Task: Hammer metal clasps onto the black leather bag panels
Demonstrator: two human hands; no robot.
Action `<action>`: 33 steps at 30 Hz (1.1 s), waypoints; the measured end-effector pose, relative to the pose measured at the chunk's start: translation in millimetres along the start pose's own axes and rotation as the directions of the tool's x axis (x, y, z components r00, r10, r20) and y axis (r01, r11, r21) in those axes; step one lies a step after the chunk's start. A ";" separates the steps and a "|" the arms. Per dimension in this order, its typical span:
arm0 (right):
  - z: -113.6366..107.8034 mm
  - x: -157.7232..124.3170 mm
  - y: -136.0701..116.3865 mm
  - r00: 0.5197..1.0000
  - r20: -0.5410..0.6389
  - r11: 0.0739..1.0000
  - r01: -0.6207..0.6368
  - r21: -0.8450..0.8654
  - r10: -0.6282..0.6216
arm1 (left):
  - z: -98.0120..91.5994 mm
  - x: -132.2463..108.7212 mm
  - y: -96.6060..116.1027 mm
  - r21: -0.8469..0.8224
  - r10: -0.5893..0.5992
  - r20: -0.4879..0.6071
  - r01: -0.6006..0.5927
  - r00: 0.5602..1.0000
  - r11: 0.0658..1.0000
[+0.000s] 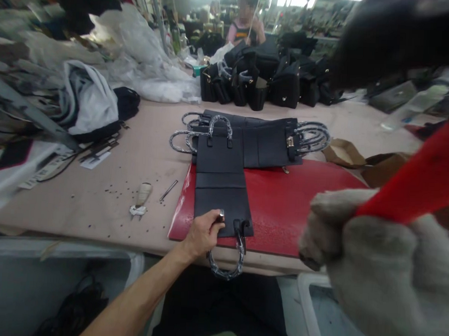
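Observation:
My bare left hand pinches a short metal punch near the lower edge of a black bag panel. The punch shows only its shiny top; the hand hides its lower end. Plastic-wrapped handles sit at both ends of this panel, and the near handle hangs past the table edge. On the right, close to the camera, my gloved right hand is wrapped around the red handle of a hammer. Its dark head is raised high and blurred. The panel lies over a red board.
More black panels with wrapped handles lie behind. A cream-handled tool and a thin metal rod rest at left. Finished-looking black bags stand farther back, before a seated person. Bins flank my lap.

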State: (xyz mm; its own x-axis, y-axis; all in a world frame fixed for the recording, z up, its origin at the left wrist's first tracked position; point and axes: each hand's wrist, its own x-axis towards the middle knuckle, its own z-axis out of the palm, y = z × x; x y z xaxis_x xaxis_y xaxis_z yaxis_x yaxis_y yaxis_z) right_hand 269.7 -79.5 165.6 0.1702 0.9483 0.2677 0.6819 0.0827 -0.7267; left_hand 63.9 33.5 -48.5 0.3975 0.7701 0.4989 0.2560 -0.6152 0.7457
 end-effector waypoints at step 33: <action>85.3 31.6 132.5 0.829 0.210 0.727 -0.298 -0.618 0.518 | -21.7 -1.5 9.1 0.018 -0.080 0.044 0.079 0.996 0.997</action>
State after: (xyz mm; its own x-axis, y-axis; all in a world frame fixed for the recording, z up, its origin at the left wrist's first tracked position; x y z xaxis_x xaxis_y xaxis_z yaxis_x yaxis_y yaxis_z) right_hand 304.8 -12.4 23.8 0.3451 0.8933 -0.2878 0.8850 -0.4119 -0.2172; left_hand 46.5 30.4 -32.9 0.4143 0.8085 0.4180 0.3023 -0.5554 0.7747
